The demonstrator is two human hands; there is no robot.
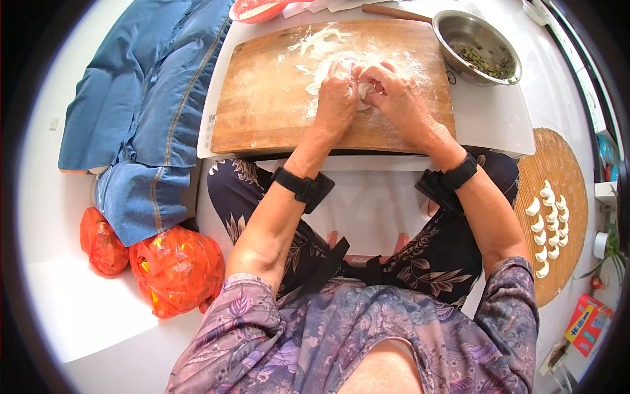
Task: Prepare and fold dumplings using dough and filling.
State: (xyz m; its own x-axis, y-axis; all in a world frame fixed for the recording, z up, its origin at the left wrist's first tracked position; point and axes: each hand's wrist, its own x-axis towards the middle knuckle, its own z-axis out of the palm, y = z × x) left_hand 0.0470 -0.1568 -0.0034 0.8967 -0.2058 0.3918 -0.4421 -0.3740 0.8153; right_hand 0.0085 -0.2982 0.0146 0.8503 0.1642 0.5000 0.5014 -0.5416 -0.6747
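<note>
Over the floured wooden board [262,98], my two hands meet close together. A small pale dumpling [365,90] sits between them, partly covered by the fingers. My right hand [399,95] pinches it from the right with thumb and fingers. My left hand [338,95] closes round its left side, and its fingertips are mostly hidden. White flour [321,43] is scattered on the board around and beyond the hands. A metal bowl [453,33] with chopped green filling [484,62] stands right of the board.
Several shaped dumplings [539,224] lie on a round woven mat [558,151] at the right. A red bowl [259,12] stands behind the board, and a wooden handle [394,12] rests near the metal bowl. Blue denim cloth [144,85] and red plastic bags [177,269] are on the left.
</note>
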